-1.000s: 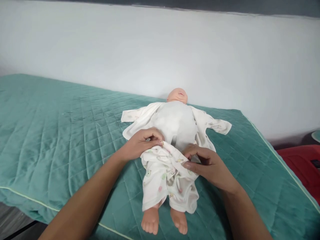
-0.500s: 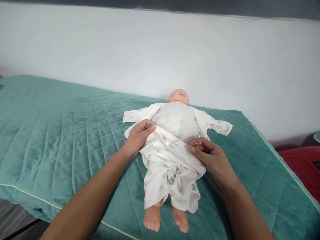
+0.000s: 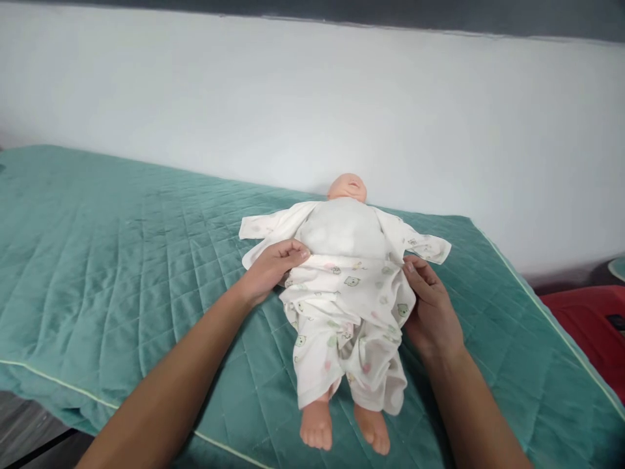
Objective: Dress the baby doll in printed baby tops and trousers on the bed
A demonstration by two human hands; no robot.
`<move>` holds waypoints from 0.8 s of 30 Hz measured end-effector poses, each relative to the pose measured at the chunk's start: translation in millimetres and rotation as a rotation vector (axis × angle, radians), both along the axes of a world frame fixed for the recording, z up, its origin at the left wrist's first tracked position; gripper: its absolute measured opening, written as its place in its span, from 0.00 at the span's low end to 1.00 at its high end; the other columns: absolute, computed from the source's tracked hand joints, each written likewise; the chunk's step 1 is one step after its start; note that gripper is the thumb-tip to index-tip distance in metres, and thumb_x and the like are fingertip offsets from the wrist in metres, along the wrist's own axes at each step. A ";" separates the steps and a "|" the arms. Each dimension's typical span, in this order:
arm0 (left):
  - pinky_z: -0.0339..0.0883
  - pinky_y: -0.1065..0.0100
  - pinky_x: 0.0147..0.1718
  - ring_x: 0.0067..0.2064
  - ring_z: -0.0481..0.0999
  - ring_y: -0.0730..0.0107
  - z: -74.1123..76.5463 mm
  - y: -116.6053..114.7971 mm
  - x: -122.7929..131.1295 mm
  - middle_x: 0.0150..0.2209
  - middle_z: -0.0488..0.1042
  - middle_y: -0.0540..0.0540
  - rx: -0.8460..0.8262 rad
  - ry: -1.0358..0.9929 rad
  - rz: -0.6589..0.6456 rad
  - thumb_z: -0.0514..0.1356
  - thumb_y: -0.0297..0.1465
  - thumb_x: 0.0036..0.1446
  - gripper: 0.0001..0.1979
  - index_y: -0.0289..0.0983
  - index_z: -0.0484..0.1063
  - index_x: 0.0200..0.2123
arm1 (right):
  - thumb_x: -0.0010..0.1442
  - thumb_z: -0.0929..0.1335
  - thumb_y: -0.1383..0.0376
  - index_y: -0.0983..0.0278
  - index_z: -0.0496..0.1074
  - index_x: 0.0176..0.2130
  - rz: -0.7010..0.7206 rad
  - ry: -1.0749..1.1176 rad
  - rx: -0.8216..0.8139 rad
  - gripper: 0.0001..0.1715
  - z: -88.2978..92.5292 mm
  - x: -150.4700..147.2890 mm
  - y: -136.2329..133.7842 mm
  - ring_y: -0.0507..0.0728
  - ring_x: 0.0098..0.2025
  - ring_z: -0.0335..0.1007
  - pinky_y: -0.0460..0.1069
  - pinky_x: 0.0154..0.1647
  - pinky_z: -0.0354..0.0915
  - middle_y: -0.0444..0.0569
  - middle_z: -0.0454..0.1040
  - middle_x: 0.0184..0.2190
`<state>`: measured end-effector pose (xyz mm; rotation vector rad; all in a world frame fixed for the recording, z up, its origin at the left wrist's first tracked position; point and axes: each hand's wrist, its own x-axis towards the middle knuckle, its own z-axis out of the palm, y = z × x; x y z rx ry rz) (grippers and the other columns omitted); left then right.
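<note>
A baby doll lies on its back, head toward the wall and bare feet toward me. White patterned baby pants cover its legs and lower belly. My left hand pinches the waistband at the doll's side on the left. On the opposite side, my right hand grips the other end of the waistband, so the band runs stretched across the belly. The doll's white jacket lies spread open with both sleeves out, and the pale torso shows between its halves.
A green quilted cover with light piping spreads under the doll. Behind it rises a white wall. A red chair or stool stands beyond the right edge, and dark floor shows at the lower left.
My right hand has moved right and up, drawing the waistband level and higher over the belly. The doll's legs have shifted right. My left hand has barely moved.
</note>
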<state>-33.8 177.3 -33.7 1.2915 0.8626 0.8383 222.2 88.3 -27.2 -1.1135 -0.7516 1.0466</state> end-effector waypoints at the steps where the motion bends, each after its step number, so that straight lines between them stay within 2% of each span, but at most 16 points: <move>1: 0.50 0.74 0.21 0.23 0.57 0.79 0.8 1.1 -2.2 0.24 0.62 0.55 0.016 0.042 -0.046 0.65 0.47 0.55 0.18 0.37 0.70 0.32 | 0.54 0.75 0.56 0.56 0.69 0.38 -0.014 0.009 0.007 0.16 -1.3 0.8 1.0 0.53 0.29 0.70 0.48 0.31 0.65 0.39 0.73 0.30; 5: 0.54 0.74 0.25 0.26 0.61 0.77 6.9 8.2 -14.6 0.26 0.63 0.54 0.083 0.189 -0.296 0.62 0.45 0.58 0.16 0.37 0.71 0.33 | 0.52 0.77 0.57 0.57 0.68 0.36 -0.075 0.103 0.027 0.17 -3.6 1.0 3.5 0.51 0.29 0.69 0.48 0.35 0.66 0.37 0.71 0.28; 8: 0.58 0.74 0.29 0.30 0.65 0.75 11.2 13.7 -22.0 0.28 0.68 0.52 0.090 0.238 -0.442 0.62 0.39 0.57 0.11 0.37 0.71 0.35 | 0.51 0.77 0.57 0.57 0.68 0.37 -0.067 0.116 0.003 0.18 -5.5 0.0 4.6 0.51 0.28 0.69 0.47 0.32 0.65 0.37 0.72 0.28; 11: 0.61 0.73 0.33 0.34 0.69 0.73 12.0 17.4 -23.9 0.33 0.71 0.50 0.077 0.230 -0.535 0.64 0.33 0.54 0.09 0.36 0.71 0.37 | 0.53 0.76 0.56 0.57 0.71 0.40 -0.003 -0.051 -0.025 0.17 -6.6 2.2 4.5 0.51 0.28 0.66 0.46 0.29 0.62 0.38 0.71 0.27; 13: 0.61 0.73 0.33 0.34 0.68 0.73 10.6 18.9 -22.6 0.32 0.70 0.50 0.075 0.230 -0.570 0.65 0.32 0.52 0.10 0.36 0.69 0.36 | 0.55 0.75 0.55 0.58 0.73 0.41 0.051 -0.198 -0.030 0.16 -5.1 7.1 2.9 0.50 0.27 0.64 0.45 0.28 0.59 0.39 0.69 0.27; 16: 0.58 0.73 0.31 0.31 0.66 0.74 7.3 19.8 -19.0 0.30 0.68 0.52 0.113 0.276 -0.578 0.65 0.33 0.52 0.10 0.36 0.67 0.33 | 0.58 0.74 0.55 0.60 0.74 0.42 0.184 -0.370 -0.038 0.15 0.2 17.5 -0.9 0.50 0.29 0.63 0.45 0.27 0.57 0.41 0.69 0.29; 19: 0.57 0.73 0.30 0.31 0.64 0.74 4.2 18.4 -16.5 0.29 0.66 0.53 0.198 0.349 -0.524 0.62 0.33 0.55 0.08 0.37 0.66 0.31 | 0.60 0.73 0.57 0.60 0.74 0.43 0.290 -0.513 -0.014 0.13 5.0 24.9 -4.0 0.52 0.34 0.67 0.46 0.33 0.61 0.45 0.73 0.35; 22: 0.58 0.73 0.30 0.31 0.65 0.73 3.6 14.3 -17.2 0.30 0.67 0.52 0.270 0.365 -0.437 0.59 0.34 0.59 0.07 0.37 0.68 0.33 | 0.61 0.71 0.59 0.60 0.74 0.44 0.287 -0.658 0.012 0.12 6.3 25.1 -5.0 0.55 0.40 0.69 0.48 0.39 0.64 0.47 0.75 0.40; 24: 0.58 0.73 0.30 0.31 0.65 0.74 4.2 11.5 -18.5 0.30 0.68 0.52 0.275 0.340 -0.374 0.58 0.35 0.60 0.08 0.37 0.69 0.35 | 0.60 0.70 0.61 0.58 0.73 0.46 0.243 -0.737 0.005 0.13 5.1 22.7 -4.8 0.55 0.41 0.70 0.48 0.39 0.65 0.47 0.75 0.44</move>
